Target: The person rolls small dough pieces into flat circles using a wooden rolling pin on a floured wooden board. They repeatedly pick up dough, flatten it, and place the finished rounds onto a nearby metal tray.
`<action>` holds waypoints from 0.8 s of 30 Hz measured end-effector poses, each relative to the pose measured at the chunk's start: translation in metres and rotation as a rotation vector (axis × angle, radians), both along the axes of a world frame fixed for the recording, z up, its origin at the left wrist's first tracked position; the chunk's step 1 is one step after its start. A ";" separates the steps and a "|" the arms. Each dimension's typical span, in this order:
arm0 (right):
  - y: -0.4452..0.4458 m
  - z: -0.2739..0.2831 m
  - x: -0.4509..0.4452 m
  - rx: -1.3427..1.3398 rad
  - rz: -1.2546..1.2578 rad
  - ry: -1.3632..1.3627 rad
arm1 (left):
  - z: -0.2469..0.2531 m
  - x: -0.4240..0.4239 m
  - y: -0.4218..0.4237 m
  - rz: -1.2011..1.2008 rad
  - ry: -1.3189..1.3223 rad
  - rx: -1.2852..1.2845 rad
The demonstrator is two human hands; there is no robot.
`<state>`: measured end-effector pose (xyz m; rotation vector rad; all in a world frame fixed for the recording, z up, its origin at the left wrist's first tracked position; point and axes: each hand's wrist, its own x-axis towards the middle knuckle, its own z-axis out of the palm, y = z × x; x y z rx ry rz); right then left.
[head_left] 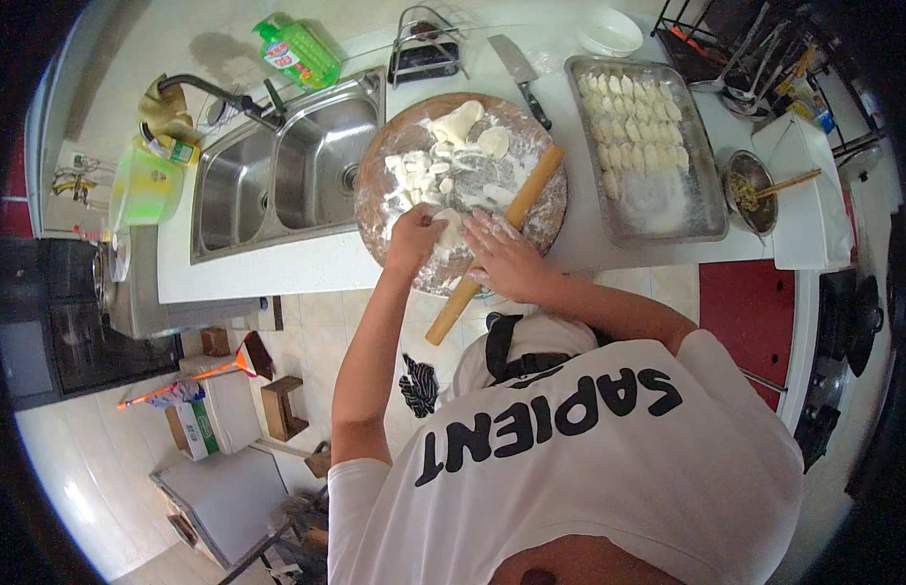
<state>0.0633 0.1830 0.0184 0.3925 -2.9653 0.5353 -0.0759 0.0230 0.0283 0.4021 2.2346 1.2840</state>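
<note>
My left hand pinches the edge of a thin round dough wrapper near the front of a round wooden board. Across the wooden rolling pin lies my right hand, palm on the pin, its floury fingers reaching toward the wrapper. The pin slants over the board, its near end jutting past the counter edge. Several small cut dough pieces cluster behind my left hand. Farther back are a larger lump of dough and a flat dough round. Flour dusts the board.
Left of the board is a double steel sink. A cleaver lies behind, its handle near the board. To the right, a metal tray holds rows of dumplings, beside a metal bowl of filling with chopsticks.
</note>
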 end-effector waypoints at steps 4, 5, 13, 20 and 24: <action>0.001 -0.003 0.000 -0.041 0.019 -0.020 | -0.004 -0.028 0.052 0.004 -0.003 0.022; 0.001 -0.004 0.000 -0.045 0.031 -0.011 | -0.008 -0.037 0.064 0.000 0.016 0.022; 0.003 -0.007 -0.005 -0.033 0.067 0.031 | 0.001 -0.078 0.159 0.088 0.104 0.160; 0.007 -0.011 -0.007 -0.072 0.103 0.024 | 0.001 -0.075 0.079 0.169 0.490 0.042; 0.010 -0.005 -0.009 -0.036 0.092 -0.063 | 0.012 -0.058 0.011 0.168 0.540 -0.197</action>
